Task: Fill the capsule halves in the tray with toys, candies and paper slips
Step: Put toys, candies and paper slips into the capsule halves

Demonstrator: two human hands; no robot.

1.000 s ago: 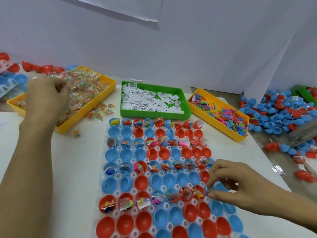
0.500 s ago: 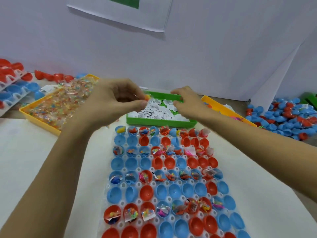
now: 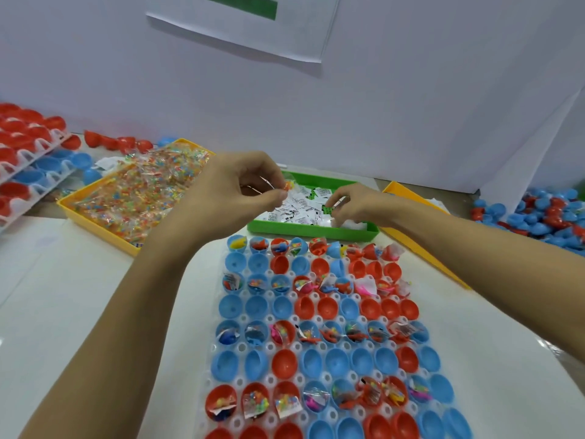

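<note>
capsule halves point(image 3: 319, 362): red and blue, mixed in rows
tray point(image 3: 269, 345): translucent white, dotted with round holes
candy bin point(image 3: 95, 217) at 10 o'clock: yellow; wrapped candies point(image 3: 139, 191) multicoloured in clear film
slip bin point(image 3: 310, 231) at 12 o'clock: green; paper slips point(image 3: 300, 210) white with black print
loose capsule halves point(image 3: 538, 213) at 3 o'clock: blue, some red
wall sheet point(image 3: 253, 26): white with a green bar
</note>
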